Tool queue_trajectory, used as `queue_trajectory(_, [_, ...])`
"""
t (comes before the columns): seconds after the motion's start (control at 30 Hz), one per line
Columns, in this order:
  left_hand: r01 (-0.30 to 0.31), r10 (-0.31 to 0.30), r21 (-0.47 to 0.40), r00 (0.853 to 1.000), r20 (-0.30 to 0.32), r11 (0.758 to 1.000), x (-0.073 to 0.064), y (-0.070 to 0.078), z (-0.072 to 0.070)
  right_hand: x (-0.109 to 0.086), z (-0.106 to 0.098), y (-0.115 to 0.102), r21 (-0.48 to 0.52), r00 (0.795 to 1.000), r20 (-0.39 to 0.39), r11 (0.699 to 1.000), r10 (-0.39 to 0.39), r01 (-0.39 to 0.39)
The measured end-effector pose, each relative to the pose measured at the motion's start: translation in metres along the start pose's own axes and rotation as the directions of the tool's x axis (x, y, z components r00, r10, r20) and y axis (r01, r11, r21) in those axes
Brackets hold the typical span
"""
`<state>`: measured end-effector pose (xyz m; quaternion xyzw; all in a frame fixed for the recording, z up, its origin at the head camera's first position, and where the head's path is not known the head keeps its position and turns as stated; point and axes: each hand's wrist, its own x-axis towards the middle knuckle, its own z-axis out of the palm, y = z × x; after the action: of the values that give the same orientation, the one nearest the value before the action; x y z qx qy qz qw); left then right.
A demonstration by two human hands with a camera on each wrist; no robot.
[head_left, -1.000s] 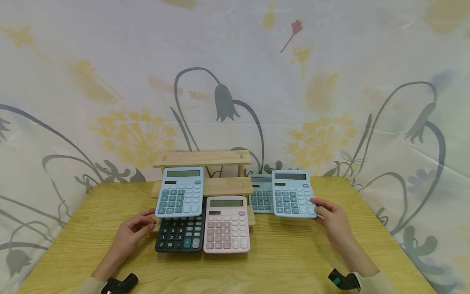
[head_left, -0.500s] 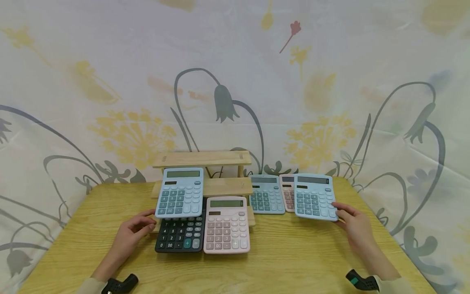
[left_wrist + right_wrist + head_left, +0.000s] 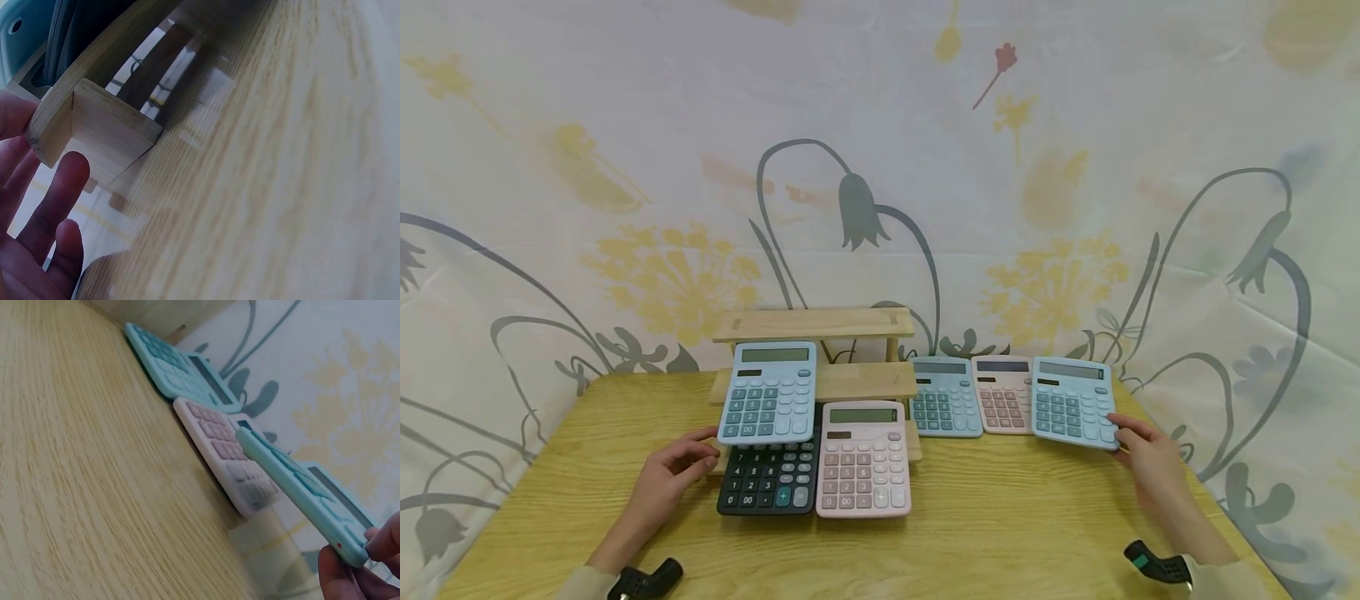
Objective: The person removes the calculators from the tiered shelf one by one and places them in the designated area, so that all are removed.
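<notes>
My hands are well apart: my right hand (image 3: pixel 1153 467) pinches the rightmost light-blue calculator (image 3: pixel 1072 400) by its lower corner, apparently keeping it readable, beside the rear pink calculator (image 3: pixel 1004 398), while my left hand (image 3: pixel 672 473) meets the wooden tiered rack (image 3: pixel 865 380), grip undeterminable.

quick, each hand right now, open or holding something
Left hand: open, fingers relaxed at the end of the wooden rack, seemingly touching it.
Right hand: holding the rightmost blue calculator, pinched near its lower right corner.
</notes>
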<state>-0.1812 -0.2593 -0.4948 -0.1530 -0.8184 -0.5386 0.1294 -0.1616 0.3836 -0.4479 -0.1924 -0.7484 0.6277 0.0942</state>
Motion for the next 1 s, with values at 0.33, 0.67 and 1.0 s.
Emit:
queue_trajectory(0.33, [-0.020, 0.020, -0.016, 1.000, -0.009, 1.000, 0.000, 0.003, 0.000, 0.014, -0.016, 0.004, 0.004, 0.994, -0.109, 1.000, 0.031, -0.031])
queue_trajectory(0.67, [-0.016, 0.016, -0.018, 1.000, -0.012, 1.000, -0.001, 0.002, 0.000, 0.022, -0.027, 0.010, -0.081, 0.992, -0.110, 0.994, 0.065, -0.074])
queue_trajectory(1.0, [0.009, -0.009, -0.006, 1.000, 0.000, 1.000, 0.000, 0.004, 0.000, 0.029, -0.029, 0.016, -0.055, 0.991, -0.103, 0.994, 0.084, -0.090])
